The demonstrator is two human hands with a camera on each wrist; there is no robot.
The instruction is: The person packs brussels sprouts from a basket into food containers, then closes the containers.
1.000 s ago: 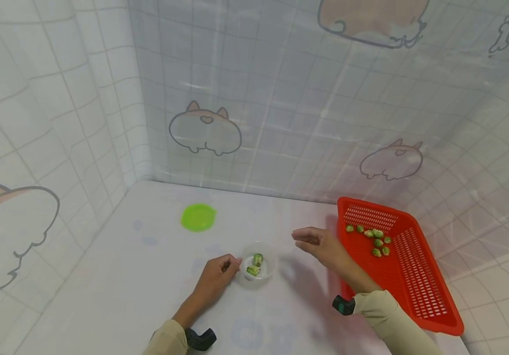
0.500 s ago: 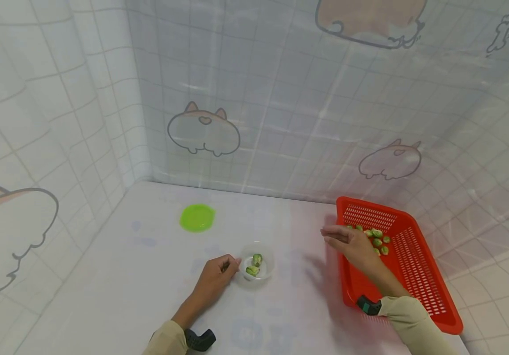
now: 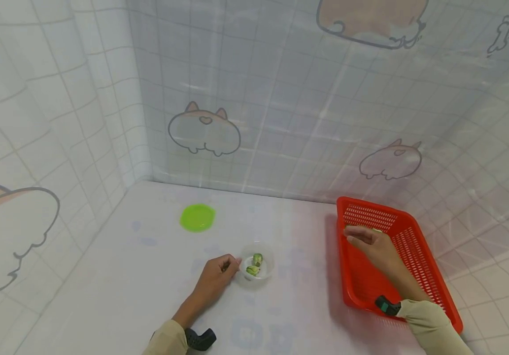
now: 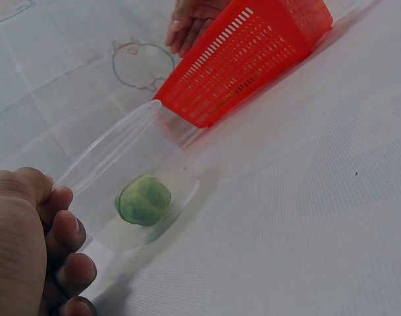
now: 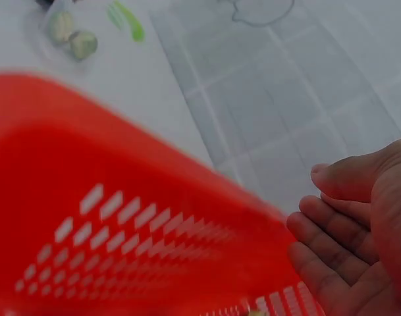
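My left hand (image 3: 217, 277) pinches the rim of a clear plastic bowl (image 4: 108, 145) between thumb and curled fingers. Inside that bowl lie two Brussels sprouts (image 3: 257, 259); the left wrist view shows one sprout (image 4: 145, 200) through the wall. Above the red basket (image 3: 347, 276) hovers my right hand (image 3: 376, 245), its fingers extended and loosely together, with nothing between them and the thumb. In the head view this hand hides most of the sprouts lying in the basket. The right wrist view shows the palm (image 5: 365, 263) beside the basket's slotted wall (image 5: 141, 217).
A bright green lid (image 3: 197, 218) lies flat on the white table (image 3: 156, 276), farther back and left of the bowl. Tile-patterned curtains with cartoon drawings (image 3: 204, 129) enclose the back and sides. The basket's raised rim (image 3: 345, 297) stands on the right.
My right hand has moved rightward from beside the bowl to over the red basket, covering the sprouts there. The left hand and the bowl have stayed in place.
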